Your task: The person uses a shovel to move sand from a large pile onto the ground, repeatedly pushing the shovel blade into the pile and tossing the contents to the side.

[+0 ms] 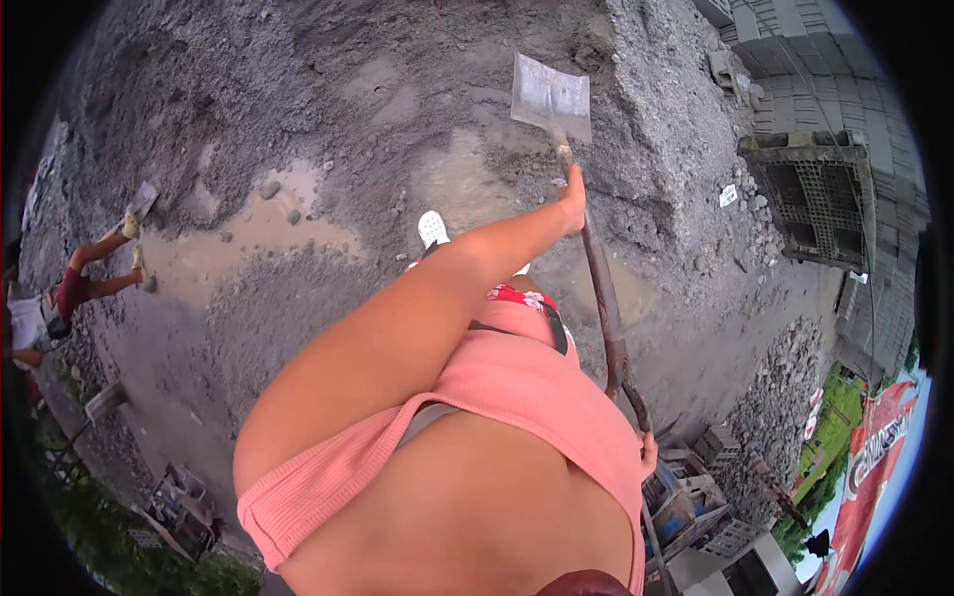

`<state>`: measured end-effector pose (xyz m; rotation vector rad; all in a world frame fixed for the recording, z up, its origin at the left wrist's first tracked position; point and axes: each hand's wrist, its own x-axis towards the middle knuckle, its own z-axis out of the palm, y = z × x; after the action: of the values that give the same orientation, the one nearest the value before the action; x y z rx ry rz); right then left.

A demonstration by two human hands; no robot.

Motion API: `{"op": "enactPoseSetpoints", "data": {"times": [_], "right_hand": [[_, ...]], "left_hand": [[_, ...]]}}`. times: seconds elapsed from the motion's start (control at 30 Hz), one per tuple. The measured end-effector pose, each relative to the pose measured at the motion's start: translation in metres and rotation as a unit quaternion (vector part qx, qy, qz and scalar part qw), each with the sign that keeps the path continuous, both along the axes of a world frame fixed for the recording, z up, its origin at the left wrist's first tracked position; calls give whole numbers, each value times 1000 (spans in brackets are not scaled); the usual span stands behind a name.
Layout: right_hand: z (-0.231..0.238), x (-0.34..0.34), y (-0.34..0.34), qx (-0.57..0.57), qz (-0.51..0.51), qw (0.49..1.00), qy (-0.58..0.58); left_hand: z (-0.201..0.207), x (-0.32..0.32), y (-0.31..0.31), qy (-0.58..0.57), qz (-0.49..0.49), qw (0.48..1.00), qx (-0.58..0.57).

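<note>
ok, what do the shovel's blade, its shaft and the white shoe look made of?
Blade: probably sheet metal, dull grey; thin, flat plate with a scuffed face.
Shaft: likely wood, brown; slightly crooked, uneven in colour.
White shoe: perhaps moulded foam or rubber; small holes dot its top, too small to be sure.

The flat rectangular metal shovel blade (552, 94) is dull silver-grey, its long round wooden shaft (599, 268) dark reddish brown. The ribbed knit top (517, 372) is plain salmon pink; the floral cloth garment (520, 296) below mixes red with white. The perforated shoe (432, 228) is white, the coarse gravel heap (258, 74) grey, the shallow muddy puddle (199, 268) tan, the long banner (865, 497) red with white lettering
</note>
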<state>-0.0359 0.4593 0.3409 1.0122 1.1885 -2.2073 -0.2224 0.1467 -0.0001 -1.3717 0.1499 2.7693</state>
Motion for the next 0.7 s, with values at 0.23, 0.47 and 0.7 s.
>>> {"op": "enactPoseSetpoints", "data": {"times": [0.23,0.47,0.7], "right_hand": [[17,-74,29,-107,-20,993,48],[-11,-125,74,-106,90,988,61],[-43,-165,64,-137,80,987,11]], "left_hand": [[124,-49,30,77,-44,995,-47],[109,-79,49,71,1,995,-72],[136,-69,15,44,62,994,-79]]}}
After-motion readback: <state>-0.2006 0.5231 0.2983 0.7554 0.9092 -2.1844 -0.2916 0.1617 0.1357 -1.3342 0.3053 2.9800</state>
